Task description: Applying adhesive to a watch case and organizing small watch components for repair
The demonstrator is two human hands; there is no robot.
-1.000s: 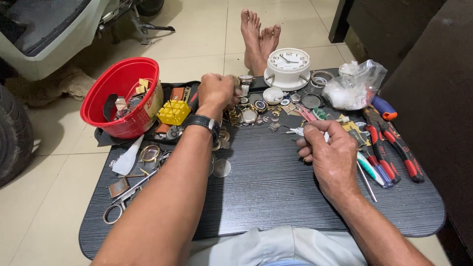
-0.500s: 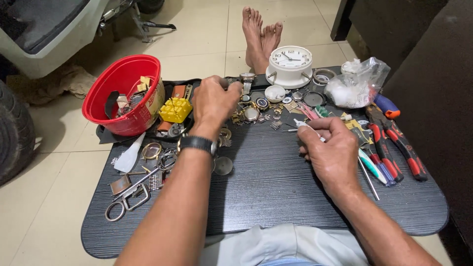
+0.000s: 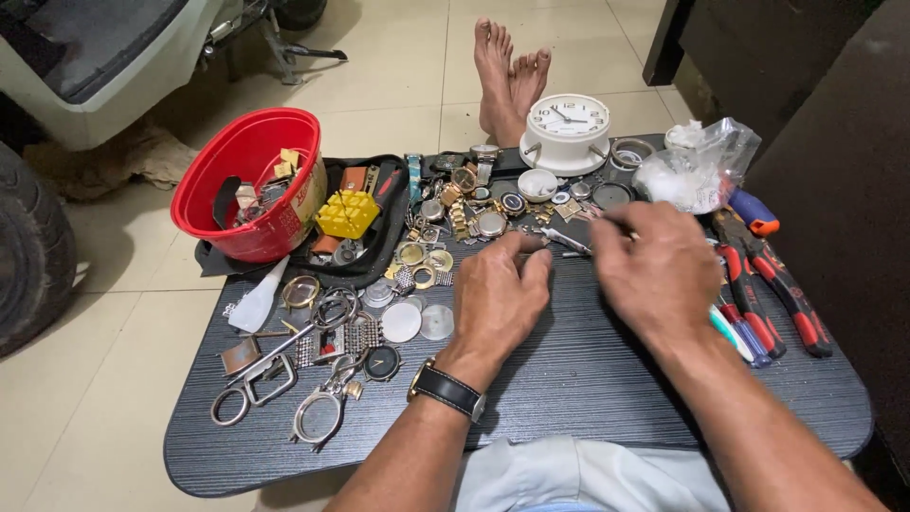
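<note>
Partly hidden, right hand (image 3: 659, 275) pinches thin tweezers (image 3: 569, 241) — left hand (image 3: 498, 299) curls loosely, holding nothing visible.

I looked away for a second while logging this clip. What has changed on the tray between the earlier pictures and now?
The left hand has drawn back from the watch parts near the yellow block toward the middle of the dark tray, close to the right hand. The right hand keeps its thin metal tool. The red bowl, white clock and pliers lie as before.
</note>
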